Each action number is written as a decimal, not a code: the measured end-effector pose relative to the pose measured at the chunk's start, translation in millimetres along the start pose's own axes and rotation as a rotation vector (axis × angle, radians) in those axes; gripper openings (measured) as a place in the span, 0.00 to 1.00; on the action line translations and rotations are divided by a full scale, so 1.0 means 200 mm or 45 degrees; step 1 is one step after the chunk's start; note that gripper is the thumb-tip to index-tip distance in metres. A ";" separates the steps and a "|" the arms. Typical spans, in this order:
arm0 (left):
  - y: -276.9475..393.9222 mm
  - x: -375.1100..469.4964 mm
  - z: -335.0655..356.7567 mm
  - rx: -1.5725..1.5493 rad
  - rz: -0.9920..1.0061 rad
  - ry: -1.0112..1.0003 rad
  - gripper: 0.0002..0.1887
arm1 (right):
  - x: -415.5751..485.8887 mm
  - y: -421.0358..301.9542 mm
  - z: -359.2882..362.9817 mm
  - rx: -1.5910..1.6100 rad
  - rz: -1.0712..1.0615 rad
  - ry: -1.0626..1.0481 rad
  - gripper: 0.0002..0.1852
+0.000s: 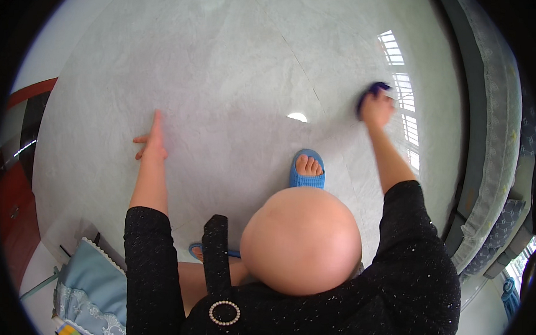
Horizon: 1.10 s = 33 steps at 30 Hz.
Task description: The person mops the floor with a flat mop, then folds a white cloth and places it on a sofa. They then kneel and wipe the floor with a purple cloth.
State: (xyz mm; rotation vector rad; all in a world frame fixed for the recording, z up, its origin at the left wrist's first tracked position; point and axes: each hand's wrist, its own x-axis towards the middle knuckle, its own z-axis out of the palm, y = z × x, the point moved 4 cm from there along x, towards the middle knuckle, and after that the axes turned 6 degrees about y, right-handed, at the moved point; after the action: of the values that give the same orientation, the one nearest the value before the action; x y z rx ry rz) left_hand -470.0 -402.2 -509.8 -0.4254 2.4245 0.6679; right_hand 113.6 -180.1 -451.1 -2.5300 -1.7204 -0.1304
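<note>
Out to the right, my right hand grips a dark purple cloth-like item low over the glossy grey tiled floor. Motion blurs that hand, so the item's exact kind is unclear. Bright window reflections show on the tiles beside it. On the other side, my left hand holds nothing; its fingers are spread above the floor. I cannot tell whether it touches the tiles. Between my arms are my bent knee and a foot in a blue slipper.
A sofa with a lace-edged cover runs along the right. At lower left stands something draped in light blue lace-trimmed fabric. Red and black furniture lines the left edge. My other blue slipper is partly hidden.
</note>
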 end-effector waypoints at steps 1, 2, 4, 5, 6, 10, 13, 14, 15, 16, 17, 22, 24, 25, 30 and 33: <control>-0.04 0.10 -0.04 -0.071 -0.010 -0.036 0.70 | -0.21 -0.24 0.00 0.018 -0.120 -0.077 0.19; -0.06 0.18 -0.12 -0.145 -0.015 -0.062 0.68 | -0.45 -0.53 -0.04 0.115 -0.267 -0.236 0.18; 0.03 0.08 -0.12 -0.082 -0.064 -0.155 0.65 | -0.91 -0.90 -0.15 0.348 -0.753 -0.352 0.13; 0.12 -0.02 -0.12 -0.058 -0.042 -0.163 0.64 | -1.12 -1.06 -0.16 0.327 -0.990 -0.364 0.15; 0.21 -0.19 -0.14 -0.036 0.045 -0.057 0.62 | -1.32 -1.26 -0.17 0.197 -1.211 -0.564 0.13; 0.47 -0.33 -0.42 -0.098 0.252 0.132 0.56 | -1.69 -1.64 -0.36 1.387 -1.259 -1.108 0.21; 0.56 -0.24 -0.60 -0.023 0.459 0.235 0.53 | -1.41 -1.59 -0.46 1.593 -1.126 -0.838 0.22; 0.56 -0.21 -0.62 0.033 0.495 0.260 0.53 | -1.28 -1.47 -0.49 1.487 -1.137 -0.661 0.22; 0.55 -0.19 -0.62 0.090 0.530 0.276 0.53 | -1.12 -1.33 -0.53 1.373 -1.139 -0.483 0.23; 0.52 -0.16 -0.65 0.163 0.561 0.302 0.52 | -0.99 -1.19 -0.59 1.183 -1.249 -0.347 0.23; 0.48 -0.11 -0.65 0.168 0.537 0.307 0.52 | -0.92 -1.03 -0.60 0.961 -1.270 -0.285 0.26; 0.26 0.05 -0.58 0.250 0.392 0.361 0.50 | -0.92 -0.50 -0.35 -0.066 -1.211 -0.560 0.31; 0.24 0.03 -0.51 0.233 0.397 0.287 0.50 | -0.93 -0.52 -0.33 -0.068 -1.197 -0.526 0.32; 0.23 0.00 -0.48 0.228 0.396 0.249 0.49 | -0.91 -0.57 -0.34 0.057 -1.212 -0.430 0.29; 0.31 -0.08 -0.45 0.248 0.518 0.187 0.48 | -0.98 -0.47 -0.38 0.005 -1.520 -0.560 0.31; 0.33 -0.08 -0.45 0.270 0.570 0.199 0.48 | -0.92 -0.53 -0.37 0.064 -1.399 -0.501 0.30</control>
State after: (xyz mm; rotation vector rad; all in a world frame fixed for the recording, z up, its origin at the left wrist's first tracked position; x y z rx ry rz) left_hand -526.6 -394.2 -412.3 0.1649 2.7324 0.5648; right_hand -53.9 -320.6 -396.2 -1.3337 -2.9844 0.3653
